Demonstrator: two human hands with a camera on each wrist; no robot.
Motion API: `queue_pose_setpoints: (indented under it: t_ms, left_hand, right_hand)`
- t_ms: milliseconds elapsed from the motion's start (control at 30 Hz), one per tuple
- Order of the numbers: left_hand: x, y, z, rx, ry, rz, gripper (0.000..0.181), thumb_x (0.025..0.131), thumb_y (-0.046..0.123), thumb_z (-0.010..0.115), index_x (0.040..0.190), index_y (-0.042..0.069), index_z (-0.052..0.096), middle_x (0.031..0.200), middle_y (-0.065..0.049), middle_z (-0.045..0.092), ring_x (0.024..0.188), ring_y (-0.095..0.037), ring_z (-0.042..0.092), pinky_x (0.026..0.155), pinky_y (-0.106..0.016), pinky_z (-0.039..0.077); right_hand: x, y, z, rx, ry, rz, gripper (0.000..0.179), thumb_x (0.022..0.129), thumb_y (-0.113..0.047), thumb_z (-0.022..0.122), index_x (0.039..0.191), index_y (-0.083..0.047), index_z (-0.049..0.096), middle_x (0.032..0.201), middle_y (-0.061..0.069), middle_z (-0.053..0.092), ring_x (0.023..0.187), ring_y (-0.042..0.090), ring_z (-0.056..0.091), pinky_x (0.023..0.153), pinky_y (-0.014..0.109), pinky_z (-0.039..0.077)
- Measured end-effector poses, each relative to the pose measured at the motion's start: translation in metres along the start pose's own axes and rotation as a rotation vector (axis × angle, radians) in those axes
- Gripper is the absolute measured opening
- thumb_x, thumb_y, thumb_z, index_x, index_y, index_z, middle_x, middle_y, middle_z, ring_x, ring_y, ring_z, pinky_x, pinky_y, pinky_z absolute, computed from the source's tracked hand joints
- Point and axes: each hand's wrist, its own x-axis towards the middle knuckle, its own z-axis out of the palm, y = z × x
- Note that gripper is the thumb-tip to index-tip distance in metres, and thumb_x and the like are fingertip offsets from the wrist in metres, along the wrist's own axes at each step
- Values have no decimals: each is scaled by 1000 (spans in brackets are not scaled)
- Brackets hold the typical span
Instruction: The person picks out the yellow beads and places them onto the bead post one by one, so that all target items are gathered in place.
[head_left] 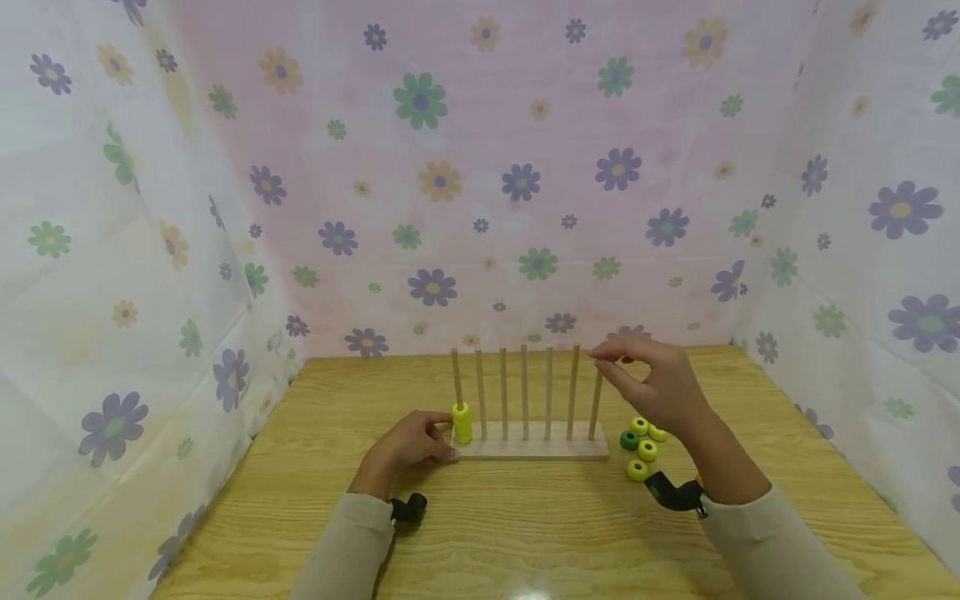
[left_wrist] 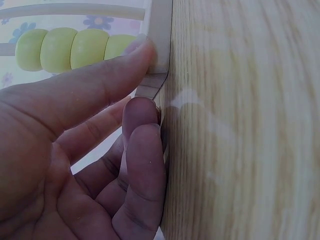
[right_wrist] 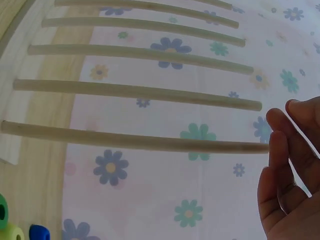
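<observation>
Head view: soft, even, slightly dim; 1 small white glare spot, bottom edge of yellowish wood-grain table (head_left: pixel 480 533). Left wrist: pale glare patch on table, bare curled fingers (left_wrist: pixel 145 162) shaded, soft detail. Right wrist: hazy, thin round tan wooden rods (right_wrist: pixel 135 92) bowed by lens.

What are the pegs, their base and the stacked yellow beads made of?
Pegs: probably unpainted wood, matte; they look tan and slightly streaky. Base: likely pale wood too, showing little shine. Stacked yellow beads: plastic or painted wood; the even color and smooth surface leave it open.
</observation>
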Motion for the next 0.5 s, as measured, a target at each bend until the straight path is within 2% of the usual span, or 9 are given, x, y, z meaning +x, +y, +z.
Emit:
queue_pose_setpoints:
  t_ms: [267, 400, 500]
  left_hand:
    - [-2, 2, 0, -9, 2, 3, 76, 87, 17, 86, 154, 9, 50, 97, -10, 64, 77, -19, 61, 66, -32, 56]
    - [-1, 1, 0, -11, 0, 5, 76, 87, 17, 86, 154, 9, 50, 97, -10, 64, 76, -19, 60, 65, -32, 55]
    - [-1, 1, 0, -12, -3, 6, 76, 88, 18, 85, 154, 9, 50, 96, -10, 64, 74, -18, 59, 65, -31, 54]
  right_hand:
    - [-13, 11, -1, 2, -1, 22, 24, 90, 0, 78, 107, -16, 81, 105, -1, 78, 86, 3, 67, 77, 16, 52]
    - [-22, 19, -2, -27, -9, 85, 20, 92, -4, 78, 108, -15, 81, 101, -4, 78, 80, 2, 65, 74, 14, 51]
    - [-30, 26, -4, -37, -29, 148, 21, 94, -9, 77, 110, -22, 80, 100, -8, 77, 80, 3, 65, 72, 15, 51]
